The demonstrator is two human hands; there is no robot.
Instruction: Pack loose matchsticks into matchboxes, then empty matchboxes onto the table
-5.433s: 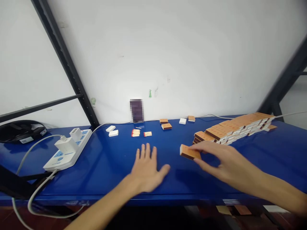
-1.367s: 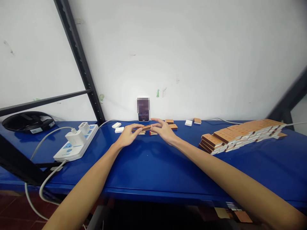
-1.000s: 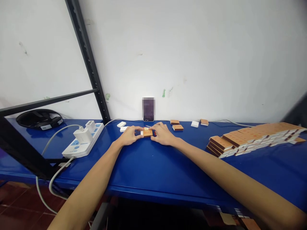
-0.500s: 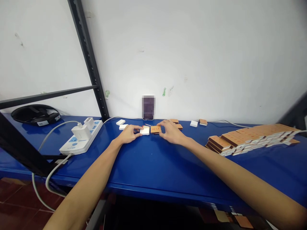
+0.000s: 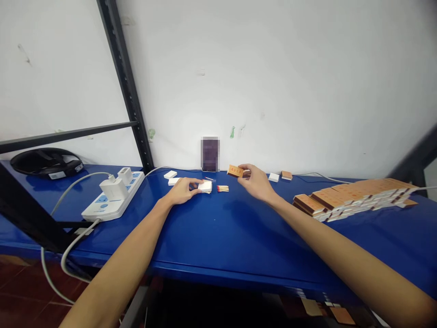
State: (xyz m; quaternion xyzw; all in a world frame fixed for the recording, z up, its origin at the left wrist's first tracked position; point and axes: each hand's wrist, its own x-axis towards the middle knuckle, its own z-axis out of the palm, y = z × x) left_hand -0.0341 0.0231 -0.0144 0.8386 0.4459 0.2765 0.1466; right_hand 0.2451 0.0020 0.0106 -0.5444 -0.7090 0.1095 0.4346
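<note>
Fingers point(image 5: 195, 181) of the left hand point(image 5: 182, 191), as I watch through the head camera, are closed on a flat white cardboard matchbox tray point(image 5: 205, 186) towards the back of the glossy blue worktop point(image 5: 211, 241). With the right hand point(image 5: 255, 182) I grip an orange-brown rectangular matchbox cover point(image 5: 235, 171), printed in red, to the right of the tray and apart from it. Just beside the tray lies a small bundle of red-tipped wooden matches point(image 5: 223, 188). Farther right I see a long stepped stack of orange-brown matchboxes point(image 5: 355, 195).
</note>
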